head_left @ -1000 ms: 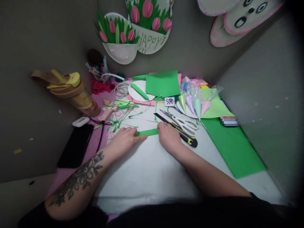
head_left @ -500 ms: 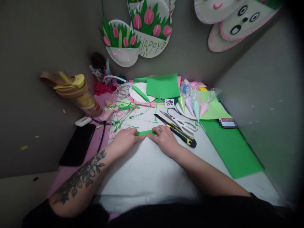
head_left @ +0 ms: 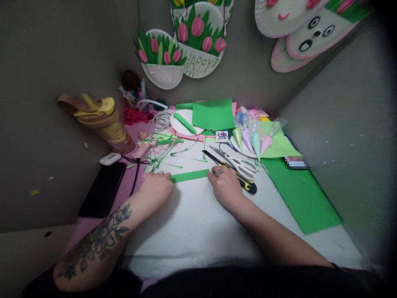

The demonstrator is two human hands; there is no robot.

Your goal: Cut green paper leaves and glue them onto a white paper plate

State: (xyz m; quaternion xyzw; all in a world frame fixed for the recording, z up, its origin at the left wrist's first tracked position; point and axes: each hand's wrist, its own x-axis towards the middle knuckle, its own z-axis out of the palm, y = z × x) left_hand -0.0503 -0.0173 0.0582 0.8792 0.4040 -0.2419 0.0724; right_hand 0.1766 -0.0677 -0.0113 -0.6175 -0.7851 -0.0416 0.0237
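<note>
Green paper strip (head_left: 190, 176) is held flat on the near middle of the table (head_left: 186, 227), its ends gripped by the left hand (head_left: 156, 187) and right hand (head_left: 228, 186). It appears already narrowed; whether folding is left to be done cannot be told. Beside the right hand, a utility knife (head_left: 249, 187) and scissors (head_left: 240, 163) are laid. Farther left, green clippings (head_left: 169, 142) are scattered; beyond, a narrow green piece (head_left: 185, 123) is placed on a white disc (head_left: 176, 126).

We read "HAPPY" in green capitals on the white lower part of a hanging plate (head_left: 201, 73), and the character "洗" in dark strokes on a small white card (head_left: 221, 136). We cannot make out the cup's (head_left: 115, 134) print.
</note>
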